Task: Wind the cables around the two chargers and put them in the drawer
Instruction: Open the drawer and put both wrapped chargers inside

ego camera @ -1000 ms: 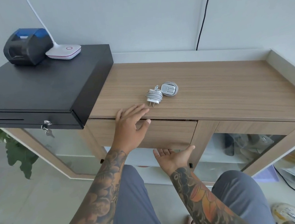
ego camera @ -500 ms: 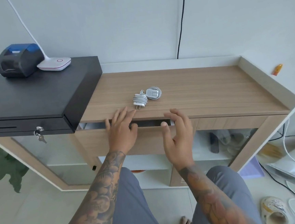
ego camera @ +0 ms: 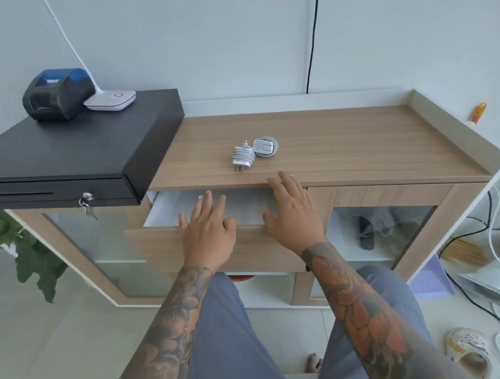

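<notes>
Two chargers lying on the wooden desk [ego camera: 359, 137] near its front edge, touching or nearly so: the left charger [ego camera: 242, 157] wound with white cable, prongs pointing toward the edge; the right charger [ego camera: 265, 147] ringed by its coiled cable. Below them, the drawer [ego camera: 169, 244] pulled partly out, pale interior showing, its back part hidden under the desk top and much of its middle covered by the hands. Left hand [ego camera: 208, 227] spread over the drawer's front edge, fingers straight and apart, holding nothing; whether the palm touches the wood, hard to tell. Right hand [ego camera: 293, 212] likewise with its grip apart, fingers extended toward the desk edge just below the chargers, fingertips possibly touching that edge, contact unclear. Black cash drawer [ego camera: 67, 151] at the left, cut off by the frame, a key hanging from its lock. On it, a dark receipt printer [ego camera: 56, 93] and a white lamp base [ego camera: 111, 100], lamp stem running out of view at the top. Contents behind the lower glass door blurred and unreadable.
</notes>
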